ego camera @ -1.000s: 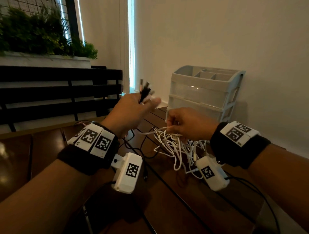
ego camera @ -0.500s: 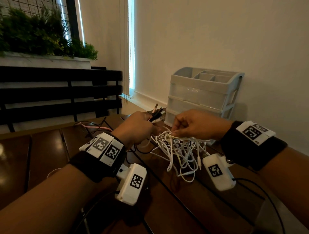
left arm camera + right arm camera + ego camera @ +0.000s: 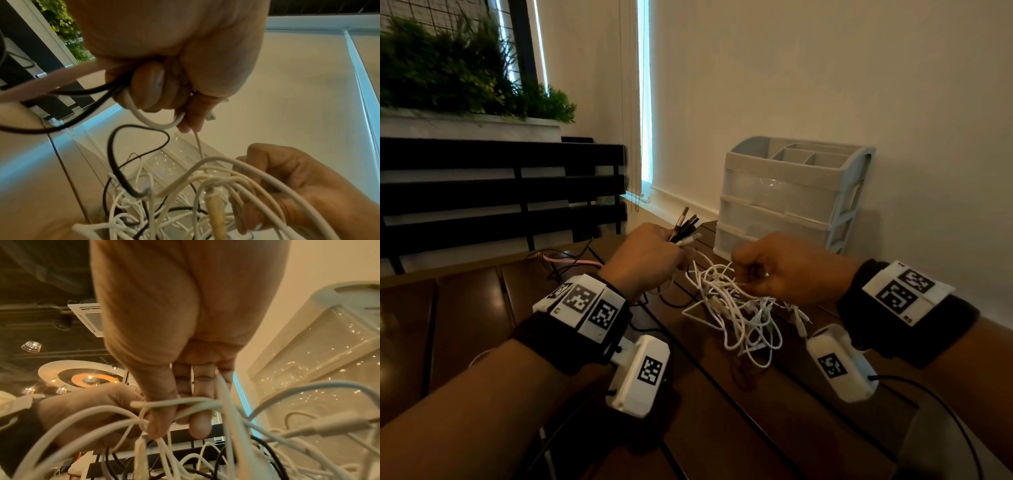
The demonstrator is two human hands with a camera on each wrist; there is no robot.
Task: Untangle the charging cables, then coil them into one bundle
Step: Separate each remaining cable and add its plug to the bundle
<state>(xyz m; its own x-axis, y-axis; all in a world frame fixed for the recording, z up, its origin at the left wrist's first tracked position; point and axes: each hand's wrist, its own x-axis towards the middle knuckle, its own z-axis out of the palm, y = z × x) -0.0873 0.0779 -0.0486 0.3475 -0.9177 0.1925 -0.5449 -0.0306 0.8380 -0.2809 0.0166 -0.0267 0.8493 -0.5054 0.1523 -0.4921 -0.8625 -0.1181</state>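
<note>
A bunch of cable plugs (image 3: 686, 229) is clenched in the left hand (image 3: 645, 258) at frame centre — white cable strands (image 3: 736, 308) are pinched by the right hand (image 3: 784, 270), above the wooden table (image 3: 722, 428).

A: White cables (image 3: 739, 315)?
B: Knotted heap on the surface, top strands lifted.
A: Others?
B: Black cables (image 3: 681, 230) and pink cable (image 3: 571, 262), plug ends bunched upright, tails trailing left.
</note>
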